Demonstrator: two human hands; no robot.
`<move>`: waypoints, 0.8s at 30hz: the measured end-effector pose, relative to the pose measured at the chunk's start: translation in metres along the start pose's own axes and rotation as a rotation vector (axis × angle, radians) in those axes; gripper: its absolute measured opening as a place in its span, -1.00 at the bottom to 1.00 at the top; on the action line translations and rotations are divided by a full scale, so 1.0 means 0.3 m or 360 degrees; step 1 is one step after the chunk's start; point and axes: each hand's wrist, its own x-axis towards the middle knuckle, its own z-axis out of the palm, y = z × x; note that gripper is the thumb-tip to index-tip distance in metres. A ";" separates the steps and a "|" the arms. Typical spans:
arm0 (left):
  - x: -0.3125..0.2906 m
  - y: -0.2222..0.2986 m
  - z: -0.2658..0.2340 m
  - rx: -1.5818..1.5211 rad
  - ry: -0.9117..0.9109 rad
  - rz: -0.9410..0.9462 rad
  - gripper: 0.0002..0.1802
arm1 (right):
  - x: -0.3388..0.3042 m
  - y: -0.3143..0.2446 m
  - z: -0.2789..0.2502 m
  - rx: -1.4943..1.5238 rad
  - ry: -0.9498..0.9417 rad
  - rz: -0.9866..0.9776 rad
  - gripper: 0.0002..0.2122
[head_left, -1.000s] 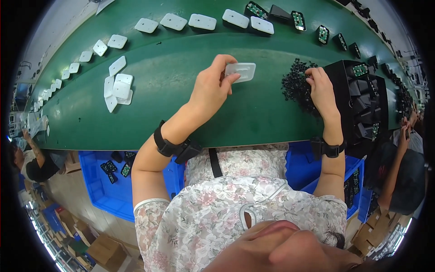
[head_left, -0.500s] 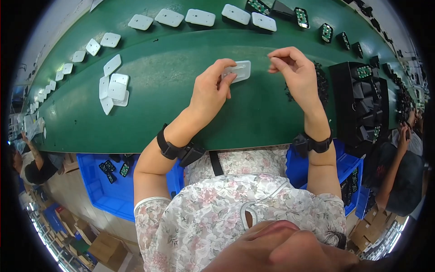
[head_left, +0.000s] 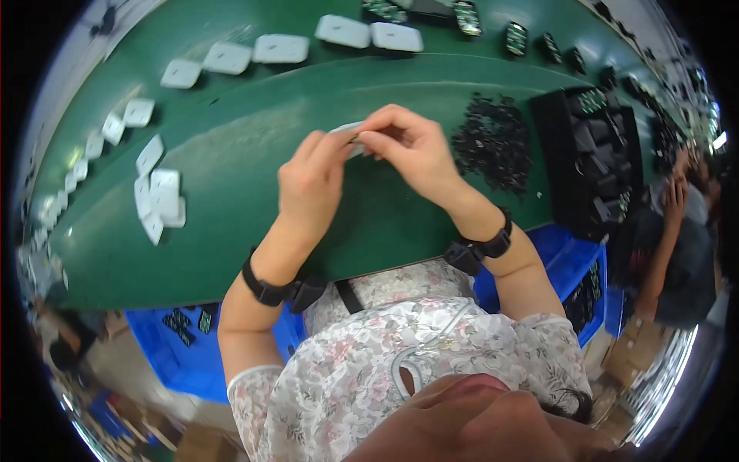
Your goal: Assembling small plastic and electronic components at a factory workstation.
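A white plastic cover [head_left: 348, 128] is gripped in my left hand [head_left: 310, 185], raised over the green table [head_left: 254, 154]; most of it is hidden behind the fingers. My right hand [head_left: 417, 158] meets it at the cover's edge, thumb and forefinger pinched together. Whatever small thing sits in that pinch is too hidden to name. To the right of my right hand lies a loose heap of small black parts [head_left: 493, 146]. Several white covers [head_left: 165, 192] rest in an overlapping group to the left.
White covers [head_left: 281, 49] line the far side, followed rightward by black housings with green circuit boards [head_left: 467, 18]. A black box [head_left: 548, 165] of housings stands at the right. Blue bins [head_left: 188, 377] sit below the table's near edge. Co-workers [head_left: 677, 246] are at both sides.
My right hand has moved left from beside the black parts to the cover, and the hands now meet. The cover is lifted and tilted. The whole view has shifted and turned slightly.
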 end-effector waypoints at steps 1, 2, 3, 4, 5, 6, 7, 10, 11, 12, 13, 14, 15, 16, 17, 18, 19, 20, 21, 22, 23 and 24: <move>0.000 0.001 0.000 -0.0051 0.0007 -0.0068 -0.84 | 0.004 0.003 -0.007 -0.0327 0.0015 -0.0284 -0.92; 0.007 0.012 -0.002 -0.0127 -0.0034 -0.0135 -0.88 | 0.002 -0.005 -0.014 -0.0495 0.0029 -0.0416 -0.93; -0.001 0.010 -0.003 -0.0141 -0.0049 -0.0116 -0.88 | -0.001 -0.010 -0.009 -0.0649 0.0016 -0.0545 -0.93; -0.009 0.004 -0.001 -0.0326 -0.0095 -0.0294 -0.91 | 0.001 -0.001 -0.012 -0.0786 0.0007 -0.0714 -0.91; -0.009 0.000 0.002 -0.0505 -0.0139 -0.0478 -0.93 | 0.004 -0.006 -0.025 -0.0789 0.0023 -0.0715 -0.91; -0.010 -0.003 -0.004 -0.0606 -0.0190 -0.0572 -0.93 | 0.009 -0.007 -0.028 -0.1002 0.0032 -0.0934 -0.89; -0.008 0.002 -0.005 -0.0588 -0.0186 -0.0580 -0.93 | 0.014 -0.009 -0.030 -0.1209 0.0038 -0.1153 -0.88; -0.009 0.004 -0.009 -0.1000 -0.0281 -0.0765 -0.80 | 0.011 -0.033 -0.030 -0.1315 0.0075 -0.1244 -0.84; -0.006 0.006 -0.008 -0.0964 -0.0249 -0.0791 -0.80 | 0.008 -0.039 -0.032 -0.1412 0.0126 -0.1278 -0.85; 0.002 0.020 -0.001 -0.1166 -0.0186 -0.0749 -0.77 | 0.005 -0.042 -0.035 -0.1373 0.0174 -0.1185 -0.86; 0.006 0.026 0.005 -0.1367 -0.0121 -0.0698 -0.75 | -0.003 -0.041 -0.036 -0.1248 0.0166 -0.0980 -0.90; 0.008 0.023 0.007 -0.1439 -0.0110 -0.0723 -0.74 | -0.007 -0.043 -0.030 -0.1158 0.0180 -0.0910 -0.91; 0.011 0.019 0.012 -0.1520 -0.0106 -0.0741 -0.72 | -0.008 -0.046 -0.029 -0.1080 0.0200 -0.0836 -0.92; 0.005 0.015 0.008 -0.1505 -0.0136 -0.0773 -0.77 | -0.009 -0.046 -0.024 -0.1049 0.0175 -0.0841 -0.92; -0.001 0.010 0.001 -0.1481 -0.0110 -0.0783 -0.77 | -0.011 -0.044 -0.018 -0.1079 0.0157 -0.0767 -0.92; -0.004 0.008 0.001 -0.1431 -0.0145 -0.0809 -0.80 | -0.013 -0.044 -0.015 -0.1123 0.0148 -0.0687 -0.93; -0.008 0.008 0.001 -0.1383 -0.0182 -0.0834 -0.83 | -0.013 -0.040 -0.009 -0.1113 0.0137 -0.0687 -0.93; -0.011 0.009 0.000 -0.1423 -0.0157 -0.0825 -0.88 | -0.013 -0.037 -0.004 -0.1108 0.0149 -0.0649 -0.93; -0.013 0.010 0.003 -0.1422 -0.0153 -0.0827 -0.88 | -0.014 -0.037 -0.002 -0.1109 0.0166 -0.0611 -0.94; -0.017 0.009 0.007 -0.1425 -0.0137 -0.0793 -0.89 | -0.016 -0.035 0.002 -0.1109 0.0162 -0.0610 -0.94; -0.021 0.009 0.011 -0.1429 -0.0121 -0.0760 -0.90 | -0.019 -0.030 0.008 -0.1021 0.0173 -0.0481 -0.93; -0.021 0.012 0.017 -0.1431 -0.0122 -0.0759 -0.90 | -0.020 -0.024 0.010 -0.0935 0.0188 -0.0353 -0.93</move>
